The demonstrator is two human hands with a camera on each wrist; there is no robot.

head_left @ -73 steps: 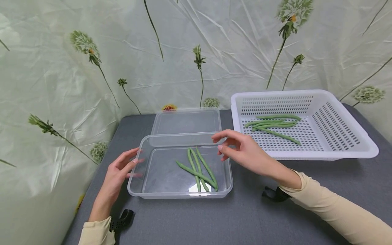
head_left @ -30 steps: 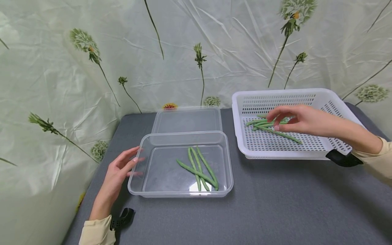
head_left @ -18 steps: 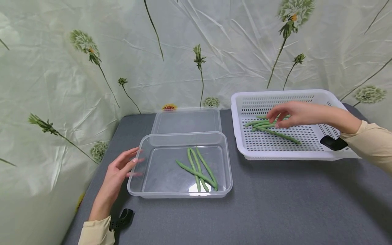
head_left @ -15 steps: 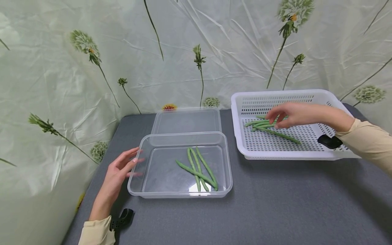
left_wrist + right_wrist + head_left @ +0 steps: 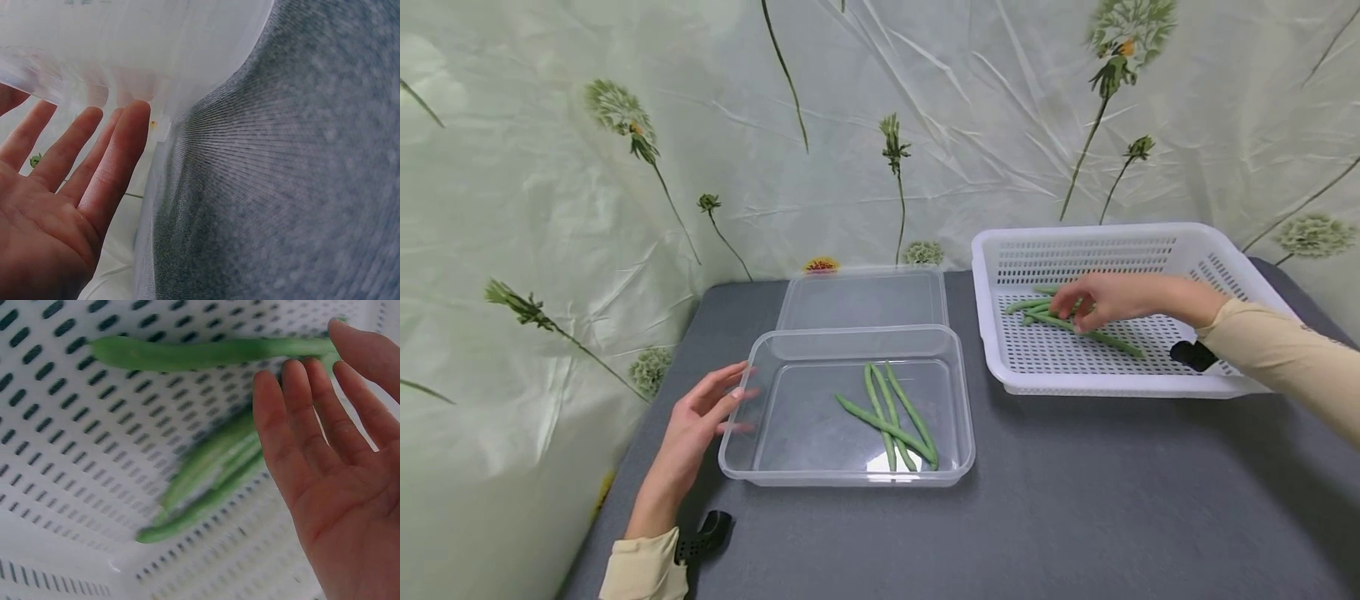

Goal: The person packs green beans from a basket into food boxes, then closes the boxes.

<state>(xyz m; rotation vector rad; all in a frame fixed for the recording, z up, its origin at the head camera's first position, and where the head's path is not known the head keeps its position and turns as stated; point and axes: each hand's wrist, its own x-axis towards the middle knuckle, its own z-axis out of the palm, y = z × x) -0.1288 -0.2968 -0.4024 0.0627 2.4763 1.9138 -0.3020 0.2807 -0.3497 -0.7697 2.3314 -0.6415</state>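
1 clear tub [image 5: 842,478], nr. L edge of counter [image 5: 880,546]; 4 green beans [image 5: 883,421] inside, toward tub's R end. 1 clear lid [image 5: 865,302], behind, at back edge. 1 wht. basket [image 5: 1120,385], back R corner, w/ more beans [image 5: 1118,342]. L hand [image 5: 692,425]: fingers extended, on tub's L wall. R hand [image 5: 1116,297]: fingers bent, tips at basket beans; pinching or not, can't tell.

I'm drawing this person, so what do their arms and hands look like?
The left hand and right hand are bare; no gloves or rings show. There's a cream cloth left sleeve and a matching right sleeve. Beside them sit a small black left wrist device, dotted with little holes, and a black right wrist device.
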